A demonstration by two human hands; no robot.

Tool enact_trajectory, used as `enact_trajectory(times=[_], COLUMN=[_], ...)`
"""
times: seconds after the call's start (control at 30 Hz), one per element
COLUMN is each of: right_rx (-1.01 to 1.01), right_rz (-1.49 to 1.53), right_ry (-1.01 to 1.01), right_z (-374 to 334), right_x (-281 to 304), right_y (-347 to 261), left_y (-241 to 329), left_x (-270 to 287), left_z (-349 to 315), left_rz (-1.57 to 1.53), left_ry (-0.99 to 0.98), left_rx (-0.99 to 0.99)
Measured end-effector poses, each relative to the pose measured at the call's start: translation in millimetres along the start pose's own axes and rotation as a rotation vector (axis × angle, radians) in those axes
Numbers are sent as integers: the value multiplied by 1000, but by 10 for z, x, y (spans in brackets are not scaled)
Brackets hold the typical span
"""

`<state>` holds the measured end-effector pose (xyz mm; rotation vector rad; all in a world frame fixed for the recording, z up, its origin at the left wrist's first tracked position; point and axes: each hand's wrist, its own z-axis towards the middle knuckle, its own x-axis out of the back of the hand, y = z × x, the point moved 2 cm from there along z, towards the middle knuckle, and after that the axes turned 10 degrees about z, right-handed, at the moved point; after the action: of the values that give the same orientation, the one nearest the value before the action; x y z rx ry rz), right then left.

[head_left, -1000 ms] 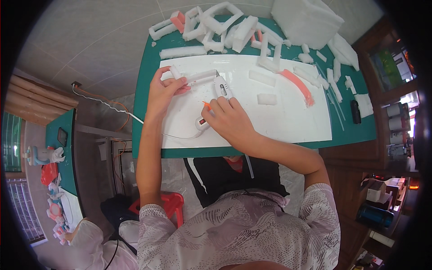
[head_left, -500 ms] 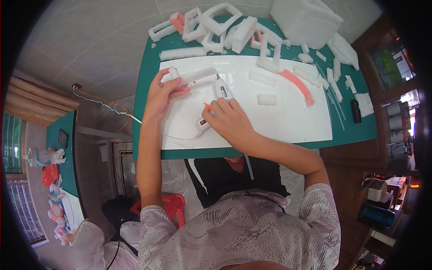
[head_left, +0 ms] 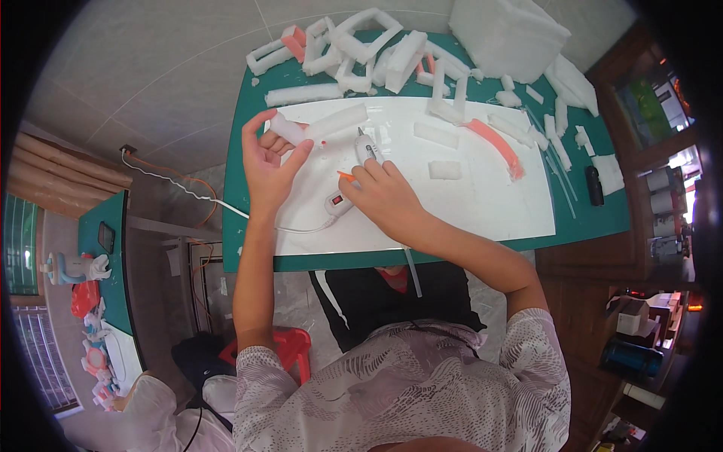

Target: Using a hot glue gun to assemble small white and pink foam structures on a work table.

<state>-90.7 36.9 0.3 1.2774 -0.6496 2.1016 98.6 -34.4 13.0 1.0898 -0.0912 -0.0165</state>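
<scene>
My left hand (head_left: 273, 162) pinches a white foam piece (head_left: 289, 129) between thumb and fingers above the left part of a white board (head_left: 467, 207). A longer white foam strip (head_left: 336, 119) runs right from it, seemingly joined at an angle. My right hand (head_left: 385, 197) is wrapped round a white glue gun (head_left: 367, 146) with an orange trigger and a red switch. The gun's metal nozzle points away from me, just below the strip's right end and apart from it. A tiny red bit (head_left: 324, 142) lies on the board under the strip.
White foam frames (head_left: 369, 34) and offcuts crowd the green table's (head_left: 602, 222) far edge, beside a big foam block (head_left: 508, 38). A pink curved strip (head_left: 493, 145), clear glue sticks (head_left: 556, 169) and a black cylinder (head_left: 595, 186) lie right. The gun's white cord (head_left: 301, 230) runs left.
My left hand has turned, tilting the foam piece so more of its side shows. The strip's right end has lifted slightly away from the nozzle. The right hand has barely moved.
</scene>
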Motion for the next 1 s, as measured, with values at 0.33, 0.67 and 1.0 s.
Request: enact_trajectory(times=[0.33,0.67,1.0], right_rx=[-73,-63,-238], right_rz=[195,183,570], right_ry=[-59,-80,193], right_z=[18,-15,-308], right_x=[-17,-6,474], right_y=[116,80,455], left_y=[26,2,32], left_x=[-21,-56,-147], left_z=[-67,-83,-106], left_rz=[216,340,330], left_ry=[21,71,-37], left_rx=[-225,-376,-279])
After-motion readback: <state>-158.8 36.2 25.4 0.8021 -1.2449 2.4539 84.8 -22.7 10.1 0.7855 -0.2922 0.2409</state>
